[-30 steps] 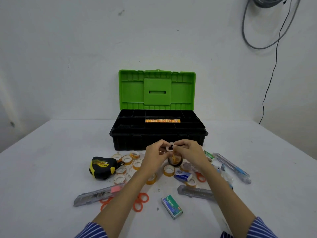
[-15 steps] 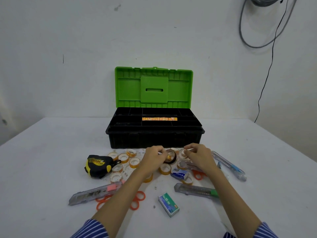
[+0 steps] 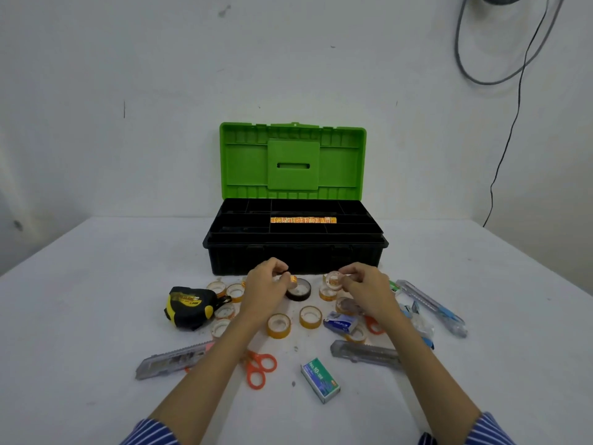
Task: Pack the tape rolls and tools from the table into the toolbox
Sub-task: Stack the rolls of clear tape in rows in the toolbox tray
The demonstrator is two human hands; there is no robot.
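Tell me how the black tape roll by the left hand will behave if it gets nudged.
The black tape roll lies flat on its side, so it would probably slide, not roll. It looks like a hollow ring, so it is likely light. Stood on edge, it could roll away.

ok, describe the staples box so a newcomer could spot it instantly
Start at the open green-lidded toolbox and come straight toward the camera, past the tape rolls. Between the person's forearms, right of the orange scissors, lies the staples box: the only green-and-blue carton, printed "No.10".

A plain white wall (image 3: 128,91) with hanging grey cables (image 3: 500,75) backs the white table (image 3: 80,316).
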